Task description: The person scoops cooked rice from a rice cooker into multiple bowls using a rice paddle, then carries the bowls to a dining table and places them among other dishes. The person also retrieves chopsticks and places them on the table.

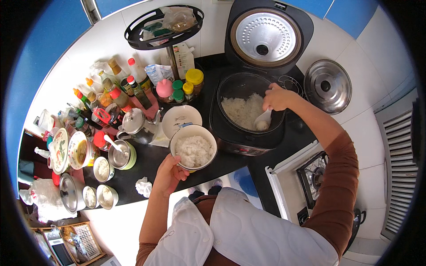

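My left hand (171,173) grips the rim and side of a white bowl (172,141) with a dark edge. Cooked rice (194,151) is heaped inside it. To the right, my right hand (279,97) reaches into the pot of a rice cooker (229,138) and holds a white rice paddle (265,117) by its handle. The paddle's blade dips into the rice (241,109) in the pot, with a clump on it. The cooker's lid (266,36) stands raised behind. A white plate or shallow bowl (181,116) with a fish print lies just beyond the held bowl.
Three small bowls of rice, one being a cup-like bowl (107,197), stand at the left. Near them are a steel pot (116,159), a kettle (133,123) and several sauce bottles (119,96). A two-tier rack (129,41) rises behind. A gas stove (314,178) lies right.
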Demonstrator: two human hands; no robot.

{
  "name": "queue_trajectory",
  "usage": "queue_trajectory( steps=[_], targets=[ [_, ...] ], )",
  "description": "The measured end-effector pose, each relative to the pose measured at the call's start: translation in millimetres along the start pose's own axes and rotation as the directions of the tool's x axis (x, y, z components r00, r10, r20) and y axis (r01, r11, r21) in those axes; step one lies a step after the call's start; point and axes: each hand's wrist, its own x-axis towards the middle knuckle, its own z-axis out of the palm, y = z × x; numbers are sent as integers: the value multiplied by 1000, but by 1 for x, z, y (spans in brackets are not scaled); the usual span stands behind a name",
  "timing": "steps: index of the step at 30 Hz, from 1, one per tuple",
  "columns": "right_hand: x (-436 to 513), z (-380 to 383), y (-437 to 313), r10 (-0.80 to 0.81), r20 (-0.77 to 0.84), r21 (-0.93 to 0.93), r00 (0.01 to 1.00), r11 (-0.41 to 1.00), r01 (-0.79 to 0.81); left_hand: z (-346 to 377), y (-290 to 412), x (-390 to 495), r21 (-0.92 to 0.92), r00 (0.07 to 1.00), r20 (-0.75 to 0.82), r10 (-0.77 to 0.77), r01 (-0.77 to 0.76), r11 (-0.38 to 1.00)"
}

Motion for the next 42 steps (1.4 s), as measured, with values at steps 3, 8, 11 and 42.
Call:
queue_trajectory(
  steps=[3,8,11,42],
  targets=[
    [13,-1,-2,-43,60,135,997,990,34,3,1,-1,-14,1000,-18,-15,14,1000],
    [21,-2,13,-123,99,624,987,780,35,17,10,-3,15,1000,31,-3,3,1000],
    [21,-4,19,-162,16,721,987,686,101,29,14,2,53,998,58,5,-9,999],
    [-82,-44,-152,391,-909,366,142,914,-177,105,17,73,-84,952,294,-84,113,990]
  ],
)
